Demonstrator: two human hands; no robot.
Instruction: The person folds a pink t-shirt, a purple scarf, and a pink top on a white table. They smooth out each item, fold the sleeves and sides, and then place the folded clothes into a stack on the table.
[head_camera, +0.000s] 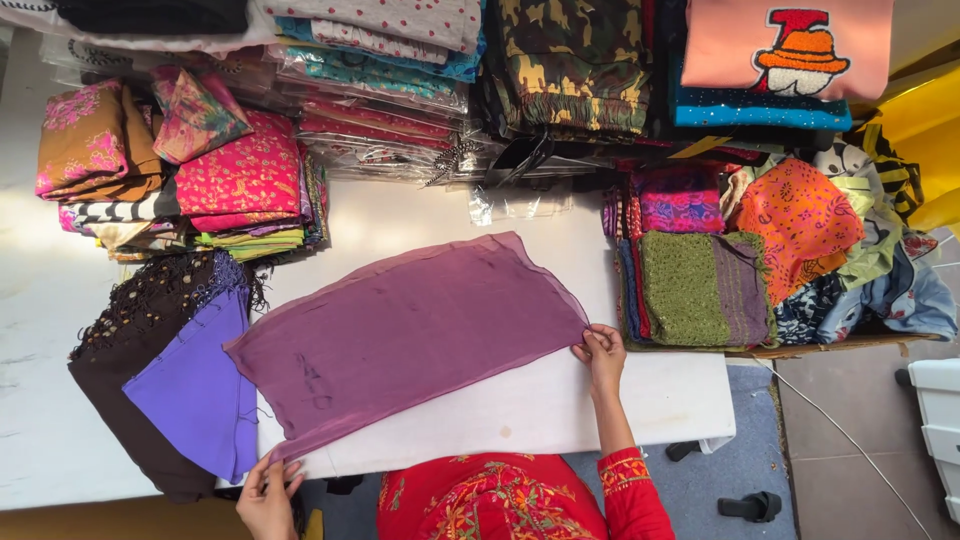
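At the far left of the white table (40, 300), around ten o'clock, stands a pile of folded printed fabrics (180, 170) in brown, pink and green. Below it, at about eight o'clock, a dark brown lace piece (130, 330) lies half under a violet cloth (195, 390), and this one hangs a little over the table edge.

The left hand (267, 495) is at seven o'clock, low at the near edge. Its fingers are closed in a pinch on the near-left corner of the purple sheer cloth (410, 335). From this hand the cloth spreads away toward one o'clock.

The purple sheer cloth lies flat in the middle of the table, folded to a long band. Its long axis runs slanted, from seven o'clock up to about two o'clock, so the left end is nearer to the person than the right end.

The right hand (602, 352) is at about four o'clock, and its fingers also pinch the cloth, at the near-right corner. From here the cloth lies toward nine o'clock. Each hand holds one end of the near long edge; neither is nearer to the middle of the cloth.

Further right, at three o'clock, a box of folded fabrics (740, 270) touches the table's right side. Along twelve o'clock lie stacks of packed garments (400, 60).
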